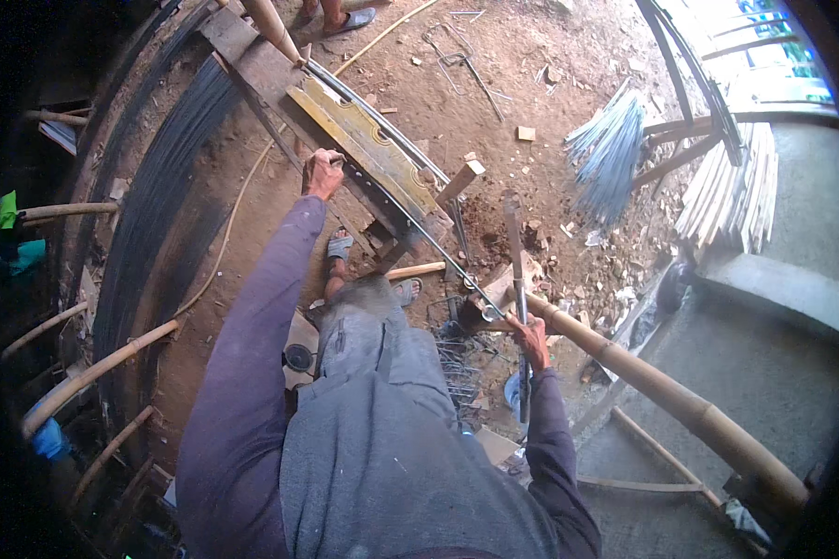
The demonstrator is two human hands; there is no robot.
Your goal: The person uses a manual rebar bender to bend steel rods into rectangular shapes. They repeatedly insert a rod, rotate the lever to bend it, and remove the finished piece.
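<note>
My left hand [324, 174] is closed at the near edge of a narrow wooden bench [280, 88]. What its fingers hold, if anything, is too small to make out. A long flat metal bar [515, 244] stands upright in the picture, with my right hand [530, 341] wrapped round it at the bench's right end. Along the bench runs a thin steel rod [403, 208], its right end reaching close to my right hand. On the bench top lies a yellow patterned board [368, 140]. A wooden post [460, 181] rises beside the board's right end.
Dark bundled rods [163, 186] curve along the left. A bamboo pole [662, 391] slants across the right, beside grey concrete [755, 373]. Grey rods [609, 154] and pale sticks [732, 191] lie at the far right. Bent wire pieces [457, 368] lie near my legs. Another person's sandalled foot [352, 20] shows at the top.
</note>
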